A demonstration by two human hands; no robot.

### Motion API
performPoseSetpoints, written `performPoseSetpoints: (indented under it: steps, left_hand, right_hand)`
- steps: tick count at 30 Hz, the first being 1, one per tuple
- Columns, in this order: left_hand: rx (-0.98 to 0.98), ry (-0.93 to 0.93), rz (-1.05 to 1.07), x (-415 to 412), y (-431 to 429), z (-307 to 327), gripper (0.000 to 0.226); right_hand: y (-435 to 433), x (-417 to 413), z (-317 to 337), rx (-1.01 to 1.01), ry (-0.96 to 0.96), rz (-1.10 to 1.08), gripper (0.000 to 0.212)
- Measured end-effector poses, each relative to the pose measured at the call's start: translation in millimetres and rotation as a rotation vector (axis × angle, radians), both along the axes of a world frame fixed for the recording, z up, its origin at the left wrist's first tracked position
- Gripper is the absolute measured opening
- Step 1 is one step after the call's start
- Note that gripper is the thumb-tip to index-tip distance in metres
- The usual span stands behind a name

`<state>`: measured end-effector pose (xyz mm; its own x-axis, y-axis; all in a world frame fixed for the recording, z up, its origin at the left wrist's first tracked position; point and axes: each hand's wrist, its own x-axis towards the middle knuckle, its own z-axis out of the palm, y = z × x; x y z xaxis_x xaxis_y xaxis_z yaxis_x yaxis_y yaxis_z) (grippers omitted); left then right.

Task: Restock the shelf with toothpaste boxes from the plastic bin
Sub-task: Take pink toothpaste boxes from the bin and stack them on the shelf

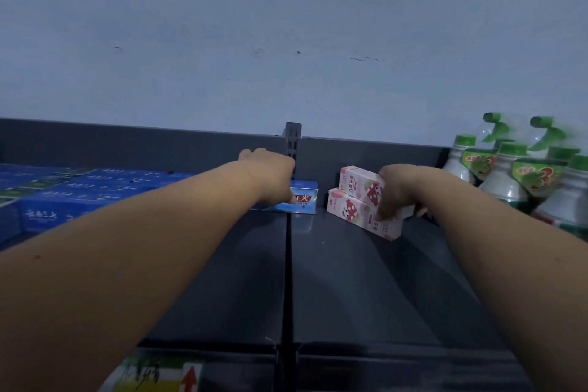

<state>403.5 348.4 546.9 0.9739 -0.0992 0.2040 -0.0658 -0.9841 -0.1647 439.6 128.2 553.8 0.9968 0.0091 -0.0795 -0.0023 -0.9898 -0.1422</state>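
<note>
Both my arms reach across the dark grey shelf [350, 280] toward its back panel. My left hand [273, 175] grips a blue toothpaste box [302, 200] that lies on the shelf near the centre seam; my fingers curl over its top and near edge. My right hand [397, 191] holds the upper pink toothpaste box [358, 183], which sits tilted on a lower pink toothpaste box [356, 213] lying flat. My fingers reach down over the lower box too. The plastic bin is out of view.
Rows of dark blue boxes [79, 194] fill the shelf's left part. Green-capped spray bottles [515, 175] stand at the right. A slotted upright post [292, 140] splits the back panel. A yellow price label [156, 375] hangs on the front edge.
</note>
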Motion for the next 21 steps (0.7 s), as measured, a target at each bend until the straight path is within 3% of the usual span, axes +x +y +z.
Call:
performPoseSetpoints:
  steps: [4, 10, 16, 19, 21]
  left_hand:
    - [-0.091, 0.029, -0.007, -5, 1, 2, 0.046]
    - [-0.395, 0.063, -0.070, -16, -1, 9, 0.053]
    - [-0.645, 0.069, -0.063, -8, 3, 7, 0.069]
    - [-0.817, 0.190, -0.092, -6, 4, 7, 0.078]
    - [-0.877, 0.282, -0.122, -6, 2, 6, 0.069]
  right_hand:
    - [-4, 0, -3, 0.152, -0.053, 0.022, 0.043]
    - [-14, -7, 10, 0.507, -0.057, 0.193, 0.035]
    - [-8, -10, 6, 0.478, 0.050, 0.357, 0.048]
    - [-4, -12, 4, 0.461, 0.074, 0.396, 0.049]
    - [-3, -13, 4, 0.437, 0.071, 0.398, 0.047]
